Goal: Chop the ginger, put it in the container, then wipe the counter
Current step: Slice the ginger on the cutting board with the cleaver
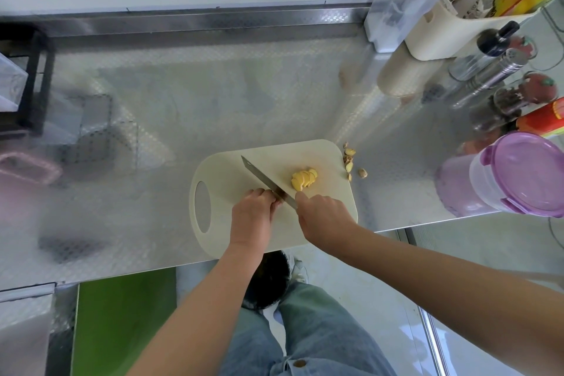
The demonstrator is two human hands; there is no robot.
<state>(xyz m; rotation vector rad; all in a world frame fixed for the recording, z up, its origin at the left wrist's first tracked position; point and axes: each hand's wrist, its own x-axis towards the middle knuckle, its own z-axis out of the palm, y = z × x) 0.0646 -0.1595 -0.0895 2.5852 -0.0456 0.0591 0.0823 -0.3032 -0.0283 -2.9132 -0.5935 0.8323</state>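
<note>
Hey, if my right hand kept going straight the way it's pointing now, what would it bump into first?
Probably the left hand, whose fingers sit against the knife blade just ahead of the right hand, though depth is unclear.

The person is wearing faded light-blue jeans [308, 330], the denim paling over the knee and creasing down the thighs, with a round copper-coloured button [300, 363] showing at the waistband. A pale shoe [298, 267] is peeking out beyond the leg. The left forearm [210, 299] and right forearm [427, 278] are showing bare from wrist to frame edge.
</note>
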